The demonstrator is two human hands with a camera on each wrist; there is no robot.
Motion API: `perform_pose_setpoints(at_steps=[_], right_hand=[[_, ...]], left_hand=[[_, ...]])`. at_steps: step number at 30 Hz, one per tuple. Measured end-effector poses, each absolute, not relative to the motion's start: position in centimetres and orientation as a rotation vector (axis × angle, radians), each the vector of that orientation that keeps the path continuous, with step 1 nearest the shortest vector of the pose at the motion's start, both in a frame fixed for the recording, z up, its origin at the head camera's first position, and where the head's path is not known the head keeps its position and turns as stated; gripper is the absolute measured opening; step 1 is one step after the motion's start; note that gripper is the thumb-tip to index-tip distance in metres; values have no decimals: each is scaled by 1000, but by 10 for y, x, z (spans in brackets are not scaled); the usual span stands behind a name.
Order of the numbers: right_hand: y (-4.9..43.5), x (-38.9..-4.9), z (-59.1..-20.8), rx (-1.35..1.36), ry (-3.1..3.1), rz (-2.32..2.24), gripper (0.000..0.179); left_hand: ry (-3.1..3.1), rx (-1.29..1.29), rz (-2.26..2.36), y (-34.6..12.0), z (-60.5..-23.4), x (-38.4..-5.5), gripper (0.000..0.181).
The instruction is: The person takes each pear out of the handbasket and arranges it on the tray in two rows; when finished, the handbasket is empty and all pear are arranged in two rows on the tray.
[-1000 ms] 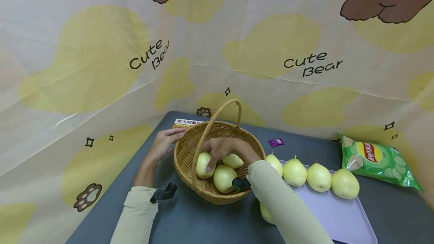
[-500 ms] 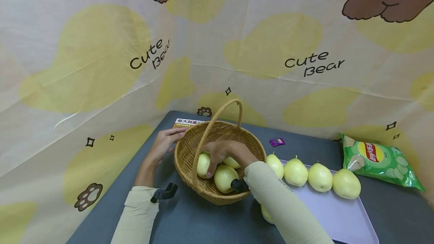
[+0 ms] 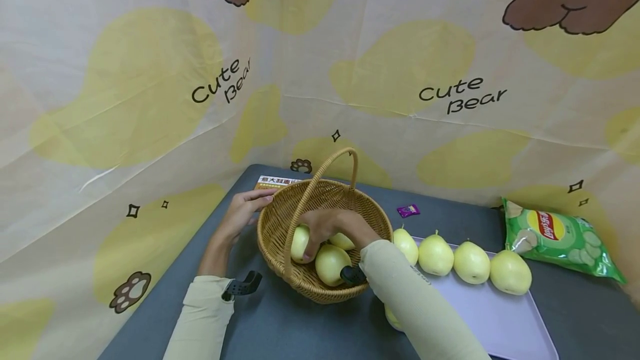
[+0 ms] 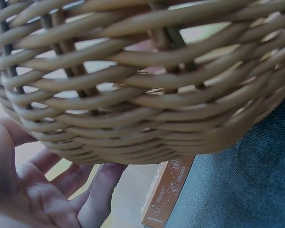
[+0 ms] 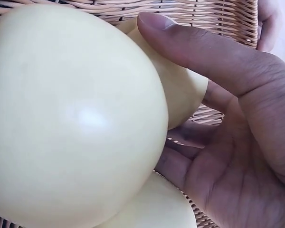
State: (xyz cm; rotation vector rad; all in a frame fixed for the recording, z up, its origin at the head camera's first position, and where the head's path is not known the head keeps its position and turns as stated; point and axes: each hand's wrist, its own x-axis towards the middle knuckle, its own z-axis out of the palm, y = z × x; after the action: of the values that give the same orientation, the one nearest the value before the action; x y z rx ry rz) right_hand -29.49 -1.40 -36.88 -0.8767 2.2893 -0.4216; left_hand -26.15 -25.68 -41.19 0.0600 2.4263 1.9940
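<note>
A wicker basket (image 3: 311, 289) with an arched handle stands on the table and holds several pale yellow pears. My right hand (image 3: 324, 228) reaches into it under the handle, gripping the left pear (image 3: 299, 244) with the thumb on its near side. In the right wrist view, fingers curl behind that pear (image 5: 180, 95), while a nearer pear (image 5: 80, 118) fills the left side. Two more pears show beside the hand in the basket, one in front (image 3: 331, 264) and one behind (image 3: 342, 240). My left hand (image 3: 241, 213) rests against the basket's outer left side, fingers loosely extended.
On the right lies a lilac tray (image 3: 500, 321) with a row of pears (image 3: 471, 261) along its far edge. Another pear (image 3: 392, 318) is partly hidden by my right sleeve. Behind are a purple wrapped candy (image 3: 408, 210), a green chip bag (image 3: 560, 240) and a printed box (image 3: 275, 181).
My right hand has shifted very slightly inside the basket and its thumb sits a little differently on the left pear. The left hand and basket look the same.
</note>
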Motion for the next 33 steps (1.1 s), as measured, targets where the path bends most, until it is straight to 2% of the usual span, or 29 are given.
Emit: perform_pose_setpoints(at_steps=[3,11,26,33], right_hand=[[-12,-295,-368,-897,2304,-438,48],[-2,-302,-357,-954,2275,-549,53],[35,-292,-328,-904,2375,-710,88],[59,-282,-318,-938,2364,-841,89]], left_hand=[[2417,60,2003,-257,-412,-262,43],[2413,59,2006,-256,-412,-262,42],[2413,34,2009,-256,-412,-261,42],[2423,31,1998,-256,-412,-262,43]])
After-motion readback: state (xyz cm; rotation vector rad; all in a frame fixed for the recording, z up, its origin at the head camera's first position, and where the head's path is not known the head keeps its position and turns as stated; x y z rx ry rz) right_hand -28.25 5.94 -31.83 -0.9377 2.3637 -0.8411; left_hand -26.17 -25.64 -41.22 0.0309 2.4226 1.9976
